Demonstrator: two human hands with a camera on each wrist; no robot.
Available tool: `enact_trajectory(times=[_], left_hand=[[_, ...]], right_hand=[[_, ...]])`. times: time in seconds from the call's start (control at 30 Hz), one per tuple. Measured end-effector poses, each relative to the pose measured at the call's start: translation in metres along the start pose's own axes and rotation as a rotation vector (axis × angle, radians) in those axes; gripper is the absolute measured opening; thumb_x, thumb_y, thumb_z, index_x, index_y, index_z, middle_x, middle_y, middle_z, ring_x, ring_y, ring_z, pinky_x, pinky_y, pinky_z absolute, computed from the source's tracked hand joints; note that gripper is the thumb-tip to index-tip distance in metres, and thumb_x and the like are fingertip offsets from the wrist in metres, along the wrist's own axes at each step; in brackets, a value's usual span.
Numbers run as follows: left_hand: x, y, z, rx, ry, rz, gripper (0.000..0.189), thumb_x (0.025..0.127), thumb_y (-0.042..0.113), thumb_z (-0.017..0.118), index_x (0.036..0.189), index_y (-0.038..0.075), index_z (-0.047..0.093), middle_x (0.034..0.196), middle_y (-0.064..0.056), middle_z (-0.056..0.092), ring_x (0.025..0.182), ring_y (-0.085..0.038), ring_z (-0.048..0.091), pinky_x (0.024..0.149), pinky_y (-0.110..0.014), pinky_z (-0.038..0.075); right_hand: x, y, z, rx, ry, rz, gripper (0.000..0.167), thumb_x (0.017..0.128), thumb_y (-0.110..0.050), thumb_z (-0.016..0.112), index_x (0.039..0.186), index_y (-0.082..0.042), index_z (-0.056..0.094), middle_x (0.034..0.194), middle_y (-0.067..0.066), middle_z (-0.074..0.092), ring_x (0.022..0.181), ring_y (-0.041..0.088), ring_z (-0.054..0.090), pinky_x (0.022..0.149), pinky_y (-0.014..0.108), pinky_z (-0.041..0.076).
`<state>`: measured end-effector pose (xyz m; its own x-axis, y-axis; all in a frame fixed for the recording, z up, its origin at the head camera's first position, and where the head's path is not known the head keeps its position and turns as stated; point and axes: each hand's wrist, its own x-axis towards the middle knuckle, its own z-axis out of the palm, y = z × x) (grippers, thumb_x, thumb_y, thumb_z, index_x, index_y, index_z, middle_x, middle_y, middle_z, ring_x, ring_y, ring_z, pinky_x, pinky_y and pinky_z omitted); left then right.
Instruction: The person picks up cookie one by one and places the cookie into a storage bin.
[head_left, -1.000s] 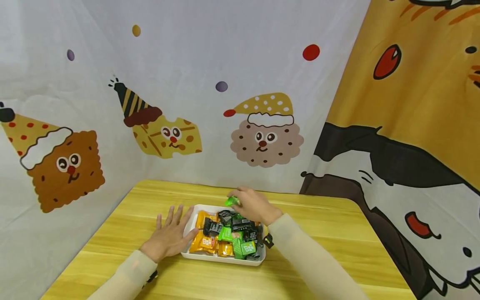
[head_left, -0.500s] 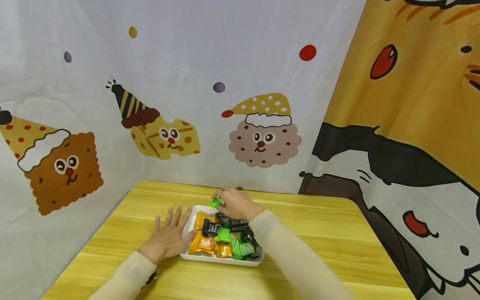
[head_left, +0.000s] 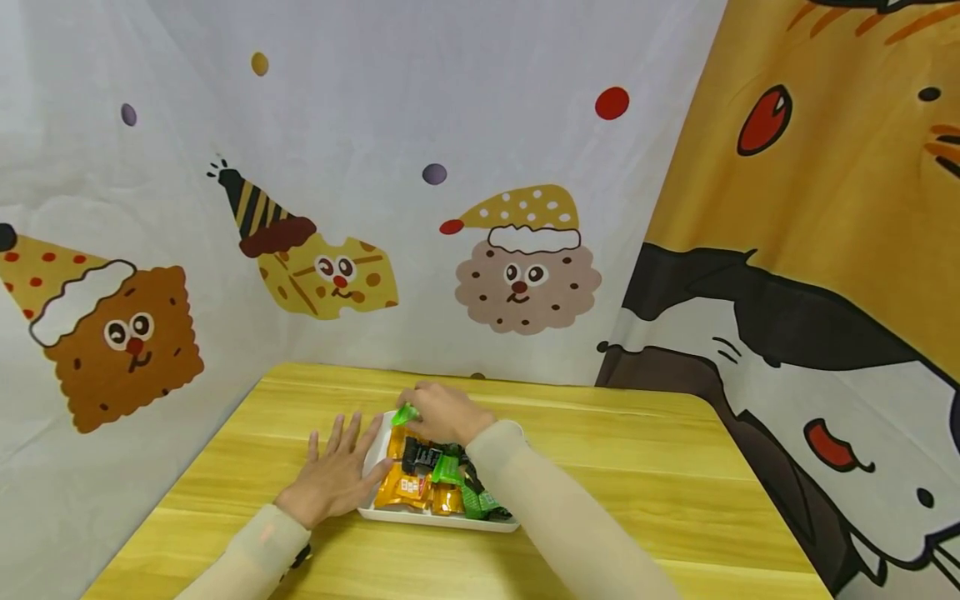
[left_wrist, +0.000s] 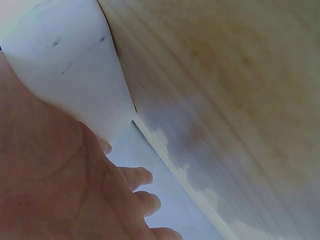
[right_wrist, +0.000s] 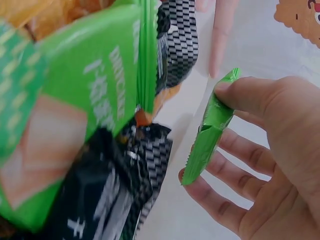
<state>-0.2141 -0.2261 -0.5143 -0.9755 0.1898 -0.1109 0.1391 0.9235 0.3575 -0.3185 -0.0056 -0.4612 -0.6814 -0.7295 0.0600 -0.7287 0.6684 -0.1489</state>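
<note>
My left hand (head_left: 330, 475) lies with fingers spread beside the left end of a white tray (head_left: 438, 521), its thumb reaching over the rim. In the left wrist view, its palm (left_wrist: 60, 170) and several fingertips show. My right hand (head_left: 448, 412) is above the tray's far left part and pinches a small green wrapped snack (right_wrist: 212, 132) between thumb and fingers. Inside the tray lie orange wrapped snacks (head_left: 405, 486), black ones (head_left: 420, 456) and green ones (head_left: 447, 469). My right hand and sleeve hide the tray's right part.
The tray stands on a yellow wood-grain table (head_left: 600, 475). Behind it hangs a white cloth (head_left: 360, 108) printed with cartoon snacks. An orange, black and white printed cloth (head_left: 810, 317) hangs at the right.
My right hand has moved left across the tray's far side, carrying the green wrapped snack to the far left corner. My left hand has stayed beside the tray.
</note>
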Motion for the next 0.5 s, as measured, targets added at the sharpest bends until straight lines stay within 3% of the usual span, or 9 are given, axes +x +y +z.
enact_trajectory(times=[0.5], left_hand=[[0.0011, 0.0002, -0.0009, 0.002, -0.014, -0.015, 0.088, 0.121, 0.067, 0.043, 0.190, 0.021, 0.013, 0.195, -0.028, 0.003, 0.180, -0.060, -0.002, 0.135, -0.093, -0.006]], right_hand=[[0.0037, -0.0093, 0.0072, 0.022, -0.037, -0.003, 0.043, 0.113, -0.025, 0.081, 0.156, -0.021, 0.074, 0.144, 0.004, 0.079, 0.119, 0.016, 0.078, 0.103, 0.029, 0.068]])
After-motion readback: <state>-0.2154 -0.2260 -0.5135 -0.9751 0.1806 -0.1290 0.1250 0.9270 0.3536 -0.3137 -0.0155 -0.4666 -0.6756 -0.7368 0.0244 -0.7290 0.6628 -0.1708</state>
